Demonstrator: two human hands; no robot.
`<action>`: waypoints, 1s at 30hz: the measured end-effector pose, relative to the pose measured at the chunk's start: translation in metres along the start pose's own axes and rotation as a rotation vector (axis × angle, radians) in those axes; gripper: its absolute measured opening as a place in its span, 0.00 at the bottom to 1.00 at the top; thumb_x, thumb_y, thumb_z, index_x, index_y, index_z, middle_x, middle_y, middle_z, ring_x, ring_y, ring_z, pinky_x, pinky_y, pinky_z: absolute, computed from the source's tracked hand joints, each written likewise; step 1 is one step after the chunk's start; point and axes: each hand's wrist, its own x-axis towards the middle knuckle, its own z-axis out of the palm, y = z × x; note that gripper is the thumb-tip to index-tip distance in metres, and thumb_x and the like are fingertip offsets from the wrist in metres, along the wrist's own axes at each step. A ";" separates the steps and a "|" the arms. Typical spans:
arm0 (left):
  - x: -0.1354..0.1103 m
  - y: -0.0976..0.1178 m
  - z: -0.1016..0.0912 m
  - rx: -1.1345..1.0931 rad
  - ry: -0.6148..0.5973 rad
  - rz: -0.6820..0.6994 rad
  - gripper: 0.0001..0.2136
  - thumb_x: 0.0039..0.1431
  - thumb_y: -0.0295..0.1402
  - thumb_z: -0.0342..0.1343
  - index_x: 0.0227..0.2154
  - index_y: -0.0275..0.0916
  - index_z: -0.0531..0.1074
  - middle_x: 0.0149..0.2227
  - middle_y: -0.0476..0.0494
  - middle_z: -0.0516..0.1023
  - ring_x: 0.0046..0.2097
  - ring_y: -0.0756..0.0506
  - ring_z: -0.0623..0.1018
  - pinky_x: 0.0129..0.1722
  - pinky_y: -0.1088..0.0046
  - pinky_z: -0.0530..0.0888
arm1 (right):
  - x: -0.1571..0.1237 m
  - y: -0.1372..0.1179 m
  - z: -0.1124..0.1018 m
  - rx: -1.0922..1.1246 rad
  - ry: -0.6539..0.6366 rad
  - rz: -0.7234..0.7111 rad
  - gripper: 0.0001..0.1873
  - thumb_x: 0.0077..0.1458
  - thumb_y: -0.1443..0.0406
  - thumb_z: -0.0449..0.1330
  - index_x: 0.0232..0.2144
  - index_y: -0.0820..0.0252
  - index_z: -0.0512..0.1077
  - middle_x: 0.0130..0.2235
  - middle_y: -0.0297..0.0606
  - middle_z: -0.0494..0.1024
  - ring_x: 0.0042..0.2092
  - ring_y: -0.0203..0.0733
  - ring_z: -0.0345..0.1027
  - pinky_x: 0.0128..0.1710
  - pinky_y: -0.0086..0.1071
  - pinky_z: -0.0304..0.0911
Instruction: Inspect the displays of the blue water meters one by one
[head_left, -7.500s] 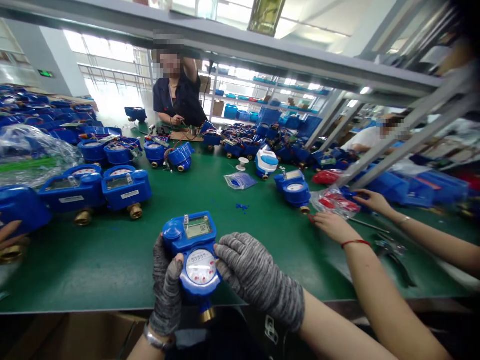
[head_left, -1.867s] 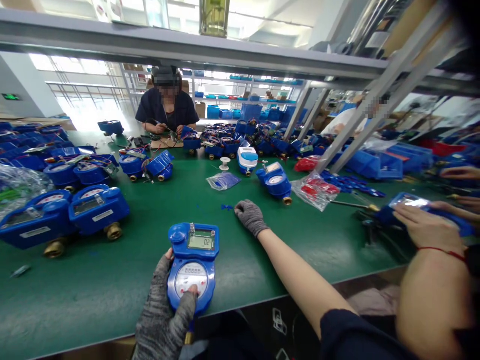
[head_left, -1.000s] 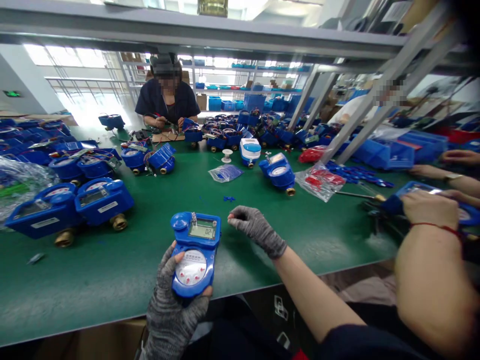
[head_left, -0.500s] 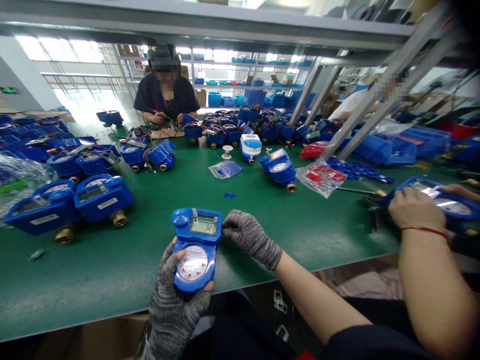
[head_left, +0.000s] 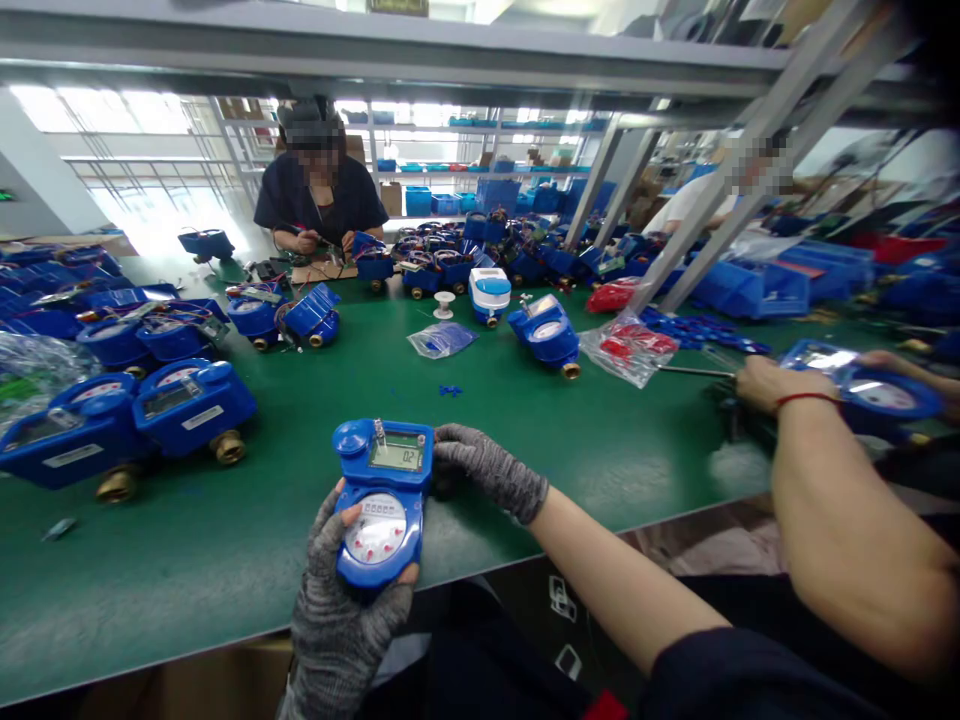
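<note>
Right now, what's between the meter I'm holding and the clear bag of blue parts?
In the head view, only small blue bits on bare green table between meter and bag.

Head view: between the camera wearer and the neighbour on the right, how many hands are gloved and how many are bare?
Gloved: 2 (left hand holding the blue meter, right hand against its side)
Bare: 2 (neighbour's near hand, neighbour's far hand)
Total: 4

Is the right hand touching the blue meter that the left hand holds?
Touching. In the head view the gloved right hand has its fingertips against the right edge of the meter, beside the display; no gap shows.
</note>
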 end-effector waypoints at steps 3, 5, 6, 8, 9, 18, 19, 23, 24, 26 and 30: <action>0.000 -0.001 0.001 -0.020 0.017 0.012 0.30 0.50 0.35 0.67 0.55 0.44 0.62 0.63 0.32 0.60 0.63 0.32 0.64 0.57 0.51 0.69 | 0.005 -0.003 0.007 0.051 -0.028 -0.003 0.22 0.45 0.57 0.66 0.41 0.61 0.68 0.28 0.36 0.76 0.27 0.41 0.72 0.28 0.34 0.70; 0.001 -0.004 -0.001 -0.027 -0.002 0.015 0.30 0.50 0.34 0.67 0.55 0.44 0.62 0.64 0.32 0.59 0.63 0.32 0.64 0.57 0.50 0.69 | 0.005 -0.002 0.009 0.075 -0.010 -0.025 0.24 0.42 0.59 0.67 0.41 0.60 0.67 0.27 0.35 0.76 0.26 0.40 0.71 0.27 0.33 0.69; 0.002 -0.005 -0.003 -0.039 -0.019 0.015 0.31 0.49 0.33 0.67 0.56 0.44 0.61 0.64 0.32 0.59 0.63 0.32 0.64 0.57 0.49 0.68 | 0.003 -0.001 0.010 0.092 0.002 -0.037 0.24 0.41 0.59 0.67 0.41 0.60 0.67 0.26 0.34 0.76 0.26 0.39 0.70 0.27 0.32 0.68; 0.006 -0.009 -0.010 -0.072 -0.059 0.006 0.33 0.49 0.33 0.67 0.58 0.45 0.60 0.64 0.32 0.59 0.63 0.31 0.64 0.58 0.47 0.67 | -0.002 0.005 0.016 0.144 0.033 -0.064 0.25 0.41 0.58 0.67 0.41 0.60 0.66 0.25 0.33 0.75 0.25 0.38 0.69 0.25 0.31 0.66; 0.008 -0.010 -0.015 -0.077 -0.073 0.004 0.34 0.49 0.34 0.67 0.59 0.45 0.59 0.64 0.32 0.59 0.63 0.31 0.64 0.58 0.45 0.66 | -0.005 0.010 0.021 0.173 0.053 -0.082 0.25 0.42 0.58 0.67 0.41 0.59 0.65 0.25 0.32 0.74 0.25 0.38 0.68 0.25 0.30 0.65; 0.027 0.005 -0.026 0.188 0.145 -0.155 0.28 0.54 0.50 0.59 0.55 0.43 0.65 0.59 0.38 0.64 0.58 0.31 0.66 0.60 0.45 0.62 | -0.001 0.031 0.004 -0.334 0.098 -0.266 0.20 0.55 0.58 0.59 0.49 0.58 0.67 0.35 0.35 0.76 0.35 0.40 0.71 0.33 0.31 0.67; 0.029 0.005 -0.025 0.165 0.158 -0.162 0.26 0.55 0.50 0.58 0.53 0.43 0.66 0.58 0.39 0.66 0.58 0.32 0.67 0.59 0.46 0.62 | 0.009 0.024 -0.014 -0.542 0.219 -0.300 0.19 0.56 0.60 0.59 0.49 0.59 0.68 0.38 0.37 0.77 0.38 0.40 0.72 0.37 0.31 0.67; 0.038 -0.004 -0.026 0.033 0.148 -0.152 0.22 0.57 0.47 0.59 0.50 0.43 0.69 0.56 0.40 0.69 0.56 0.35 0.69 0.58 0.53 0.64 | 0.057 -0.004 -0.077 -1.099 0.651 -0.260 0.15 0.61 0.67 0.53 0.47 0.61 0.73 0.47 0.42 0.77 0.48 0.42 0.70 0.50 0.32 0.62; 0.041 -0.008 -0.028 -0.004 0.129 -0.166 0.21 0.57 0.46 0.59 0.50 0.43 0.69 0.56 0.41 0.69 0.55 0.36 0.69 0.58 0.54 0.64 | 0.067 -0.007 -0.085 -1.137 0.656 -0.238 0.14 0.60 0.67 0.53 0.45 0.61 0.75 0.46 0.43 0.78 0.47 0.43 0.70 0.50 0.32 0.61; 0.047 -0.017 -0.032 -0.066 0.087 -0.203 0.21 0.57 0.45 0.60 0.50 0.44 0.69 0.56 0.42 0.70 0.56 0.36 0.70 0.58 0.56 0.64 | 0.083 -0.009 -0.091 -1.189 0.643 -0.211 0.13 0.60 0.66 0.54 0.42 0.60 0.77 0.43 0.44 0.78 0.45 0.44 0.71 0.47 0.32 0.62; 0.055 -0.026 -0.037 -0.151 0.036 -0.244 0.20 0.56 0.45 0.61 0.49 0.43 0.70 0.56 0.42 0.70 0.56 0.36 0.70 0.57 0.58 0.66 | 0.098 -0.003 -0.087 -1.289 0.634 -0.182 0.12 0.59 0.66 0.55 0.40 0.61 0.78 0.42 0.46 0.78 0.43 0.45 0.70 0.43 0.32 0.62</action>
